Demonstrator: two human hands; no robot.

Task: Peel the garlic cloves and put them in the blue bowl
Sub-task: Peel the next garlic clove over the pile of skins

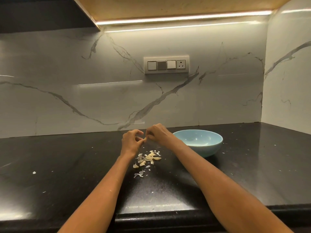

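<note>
No legible text anywhere.

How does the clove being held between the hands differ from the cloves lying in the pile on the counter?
The held clove is up off the counter, pinched between the fingertips of the left hand and right hand; the pile of cloves lies loose on the counter with papery skins scattered around it. The held clove is mostly hidden by fingers; the pile's cloves show plainly. All are pale, and none is in the blue bowl.
</note>
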